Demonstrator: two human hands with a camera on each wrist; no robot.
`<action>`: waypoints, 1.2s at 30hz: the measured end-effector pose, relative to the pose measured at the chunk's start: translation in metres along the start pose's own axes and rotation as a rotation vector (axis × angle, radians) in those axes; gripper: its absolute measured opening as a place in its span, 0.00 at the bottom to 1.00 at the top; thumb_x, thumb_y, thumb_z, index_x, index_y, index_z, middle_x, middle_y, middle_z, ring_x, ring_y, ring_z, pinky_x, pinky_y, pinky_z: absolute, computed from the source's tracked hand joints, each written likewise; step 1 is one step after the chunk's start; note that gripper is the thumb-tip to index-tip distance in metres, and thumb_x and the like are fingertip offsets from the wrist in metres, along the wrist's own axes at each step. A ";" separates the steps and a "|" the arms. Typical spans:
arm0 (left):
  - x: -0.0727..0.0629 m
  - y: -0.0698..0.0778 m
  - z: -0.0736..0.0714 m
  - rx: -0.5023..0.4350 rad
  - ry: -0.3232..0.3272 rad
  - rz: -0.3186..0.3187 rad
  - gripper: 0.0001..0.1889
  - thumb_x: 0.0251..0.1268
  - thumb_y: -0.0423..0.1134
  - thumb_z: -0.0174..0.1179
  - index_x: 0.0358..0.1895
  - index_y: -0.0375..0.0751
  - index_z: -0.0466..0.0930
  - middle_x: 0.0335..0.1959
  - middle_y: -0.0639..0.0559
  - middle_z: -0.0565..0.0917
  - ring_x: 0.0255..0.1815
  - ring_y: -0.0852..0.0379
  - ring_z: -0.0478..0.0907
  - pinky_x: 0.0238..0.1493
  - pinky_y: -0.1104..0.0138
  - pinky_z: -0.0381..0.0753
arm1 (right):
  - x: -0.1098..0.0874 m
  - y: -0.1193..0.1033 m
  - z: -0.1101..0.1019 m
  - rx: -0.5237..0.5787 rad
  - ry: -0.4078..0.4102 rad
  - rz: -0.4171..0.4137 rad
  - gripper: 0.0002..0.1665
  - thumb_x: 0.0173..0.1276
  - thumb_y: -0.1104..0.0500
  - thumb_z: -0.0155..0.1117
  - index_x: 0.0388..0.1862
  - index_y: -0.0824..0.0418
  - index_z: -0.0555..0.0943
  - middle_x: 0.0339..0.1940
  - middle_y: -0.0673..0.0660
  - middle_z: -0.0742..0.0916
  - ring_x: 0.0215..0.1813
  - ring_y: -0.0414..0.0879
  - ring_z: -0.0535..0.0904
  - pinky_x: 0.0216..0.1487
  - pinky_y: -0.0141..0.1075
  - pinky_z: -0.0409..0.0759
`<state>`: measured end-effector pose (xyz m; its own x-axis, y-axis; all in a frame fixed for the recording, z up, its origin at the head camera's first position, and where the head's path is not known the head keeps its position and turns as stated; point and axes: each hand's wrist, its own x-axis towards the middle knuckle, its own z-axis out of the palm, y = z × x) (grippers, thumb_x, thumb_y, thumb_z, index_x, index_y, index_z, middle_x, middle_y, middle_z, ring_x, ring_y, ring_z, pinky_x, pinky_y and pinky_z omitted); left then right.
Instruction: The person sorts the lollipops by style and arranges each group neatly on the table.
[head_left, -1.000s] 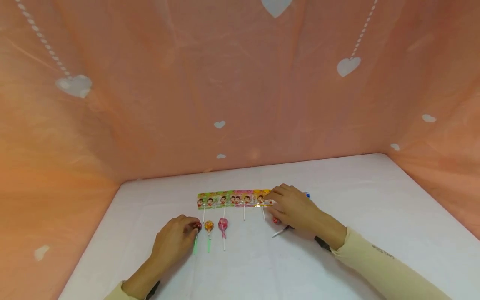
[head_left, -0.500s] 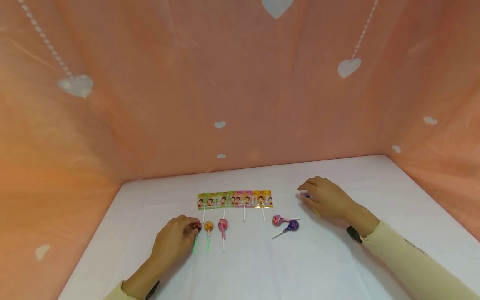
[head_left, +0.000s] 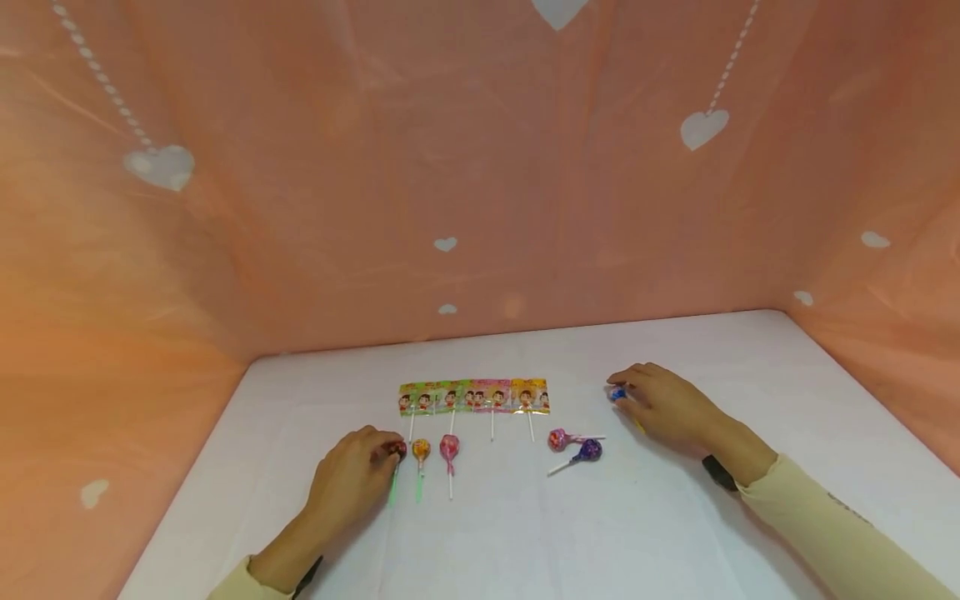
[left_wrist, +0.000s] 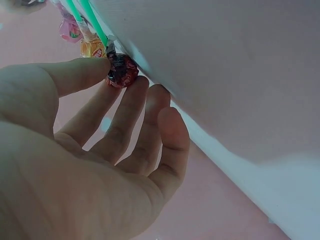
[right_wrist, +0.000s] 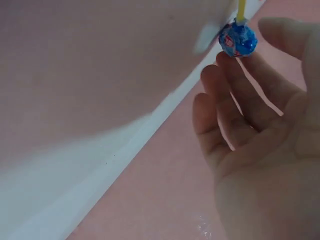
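Note:
My left hand (head_left: 352, 471) pinches a dark red lollipop (left_wrist: 123, 71) with a green stick by its wrapped head, between thumb and fingertips. This lollipop lies at the left end of a row, beside an orange lollipop (head_left: 421, 450) on a green stick and a pink lollipop (head_left: 449, 447) on a white stick. At the right, my right hand (head_left: 667, 408) is around a blue lollipop (right_wrist: 238, 39) with a yellow stick. Its fingertips are right at the wrapped head, while a small gap shows between thumb and candy in the right wrist view.
Behind the row lies a line of flat lollipops (head_left: 472, 397) in green, pink and yellow wrappers, white sticks toward me. Between my hands lie a pink-red lollipop (head_left: 557, 440) and a purple lollipop (head_left: 592, 451). An orange-pink curtain (head_left: 480, 167) surrounds the white table (head_left: 495, 542).
My right hand has moved right, from over the pink-red and purple lollipops to the blue one, uncovering those two. The left hand stays on the dark red lollipop.

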<state>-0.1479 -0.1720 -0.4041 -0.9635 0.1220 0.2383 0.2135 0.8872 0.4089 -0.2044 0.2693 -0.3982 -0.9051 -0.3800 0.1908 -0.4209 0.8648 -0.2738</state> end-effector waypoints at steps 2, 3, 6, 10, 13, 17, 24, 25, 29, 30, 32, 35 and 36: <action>0.000 0.000 -0.001 0.000 -0.006 -0.007 0.10 0.56 0.35 0.69 0.42 0.48 0.89 0.35 0.56 0.85 0.38 0.58 0.80 0.35 0.61 0.78 | 0.001 0.000 -0.002 0.010 0.003 -0.002 0.17 0.71 0.56 0.61 0.57 0.55 0.82 0.49 0.51 0.86 0.52 0.48 0.81 0.59 0.51 0.78; 0.001 0.000 -0.002 -0.001 -0.009 -0.010 0.10 0.56 0.35 0.69 0.42 0.48 0.89 0.35 0.56 0.85 0.38 0.58 0.80 0.35 0.61 0.78 | 0.001 0.000 -0.002 0.014 0.004 -0.002 0.16 0.71 0.57 0.61 0.56 0.55 0.82 0.48 0.50 0.86 0.51 0.47 0.80 0.58 0.50 0.78; 0.001 0.000 -0.002 -0.004 -0.013 -0.015 0.10 0.56 0.35 0.70 0.42 0.48 0.89 0.34 0.57 0.85 0.38 0.58 0.80 0.35 0.62 0.78 | 0.002 0.002 -0.003 0.020 -0.001 -0.005 0.16 0.70 0.58 0.61 0.55 0.56 0.83 0.44 0.49 0.85 0.47 0.45 0.80 0.55 0.49 0.79; 0.001 0.001 -0.003 -0.011 -0.020 -0.017 0.10 0.56 0.35 0.69 0.42 0.48 0.89 0.34 0.57 0.85 0.38 0.58 0.80 0.36 0.61 0.79 | 0.003 0.004 -0.003 0.030 -0.017 -0.004 0.14 0.70 0.58 0.61 0.53 0.56 0.83 0.43 0.49 0.85 0.47 0.45 0.80 0.54 0.49 0.79; 0.001 0.002 -0.003 -0.011 -0.024 -0.020 0.10 0.56 0.35 0.69 0.42 0.48 0.88 0.34 0.57 0.85 0.39 0.57 0.80 0.37 0.60 0.79 | 0.003 0.005 -0.003 0.040 -0.030 -0.001 0.13 0.70 0.57 0.62 0.52 0.57 0.83 0.45 0.50 0.85 0.50 0.47 0.81 0.57 0.51 0.79; -0.002 0.002 -0.002 0.000 -0.018 -0.016 0.10 0.56 0.35 0.69 0.42 0.48 0.89 0.34 0.58 0.84 0.39 0.57 0.80 0.37 0.59 0.79 | 0.001 0.004 -0.002 0.069 -0.038 0.009 0.12 0.70 0.56 0.63 0.51 0.57 0.83 0.47 0.52 0.87 0.53 0.50 0.82 0.59 0.52 0.78; -0.002 0.002 -0.002 -0.003 -0.014 -0.013 0.10 0.56 0.34 0.69 0.42 0.48 0.88 0.33 0.58 0.84 0.39 0.57 0.80 0.37 0.59 0.79 | -0.001 0.002 -0.004 0.098 -0.054 0.061 0.12 0.71 0.55 0.62 0.51 0.55 0.82 0.48 0.51 0.87 0.52 0.49 0.81 0.58 0.52 0.78; -0.001 0.002 -0.002 -0.001 -0.013 -0.011 0.10 0.56 0.34 0.68 0.42 0.48 0.88 0.33 0.58 0.84 0.39 0.57 0.80 0.37 0.59 0.79 | -0.001 0.002 -0.004 0.094 -0.050 0.060 0.12 0.71 0.55 0.62 0.51 0.55 0.82 0.47 0.50 0.87 0.51 0.48 0.81 0.57 0.51 0.78; 0.000 0.002 -0.002 0.000 -0.007 -0.006 0.09 0.56 0.34 0.68 0.41 0.49 0.88 0.33 0.58 0.83 0.38 0.58 0.79 0.36 0.60 0.78 | 0.001 0.003 -0.006 0.079 -0.028 0.039 0.11 0.71 0.56 0.63 0.50 0.56 0.82 0.43 0.49 0.86 0.48 0.46 0.81 0.53 0.48 0.78; 0.001 0.002 -0.002 -0.001 -0.007 -0.005 0.09 0.56 0.34 0.68 0.40 0.49 0.88 0.33 0.58 0.83 0.38 0.58 0.79 0.35 0.60 0.78 | 0.001 0.003 -0.006 0.079 -0.023 0.036 0.11 0.71 0.56 0.63 0.50 0.56 0.82 0.43 0.49 0.86 0.47 0.46 0.81 0.53 0.48 0.78; 0.001 0.002 -0.003 -0.003 -0.010 -0.006 0.09 0.56 0.34 0.68 0.40 0.49 0.88 0.33 0.58 0.83 0.38 0.59 0.79 0.35 0.61 0.77 | 0.001 0.003 -0.007 0.080 -0.017 0.031 0.12 0.70 0.56 0.63 0.50 0.57 0.82 0.43 0.50 0.86 0.47 0.46 0.81 0.52 0.48 0.78; 0.000 0.002 -0.002 -0.004 -0.008 -0.005 0.09 0.56 0.34 0.68 0.41 0.49 0.88 0.32 0.58 0.83 0.38 0.58 0.79 0.35 0.61 0.77 | 0.001 0.003 -0.007 0.083 -0.016 0.033 0.12 0.70 0.56 0.63 0.51 0.57 0.82 0.43 0.50 0.86 0.46 0.46 0.80 0.52 0.48 0.78; 0.000 0.002 -0.002 -0.003 -0.004 -0.004 0.09 0.56 0.34 0.68 0.41 0.48 0.88 0.32 0.58 0.83 0.38 0.58 0.79 0.35 0.61 0.77 | 0.001 0.003 -0.007 0.082 -0.017 0.033 0.12 0.70 0.56 0.63 0.51 0.57 0.82 0.43 0.50 0.86 0.46 0.46 0.80 0.52 0.48 0.78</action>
<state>-0.1470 -0.1711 -0.4012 -0.9649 0.1205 0.2332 0.2104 0.8863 0.4125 -0.2062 0.2737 -0.3921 -0.9191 -0.3580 0.1643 -0.3938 0.8473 -0.3565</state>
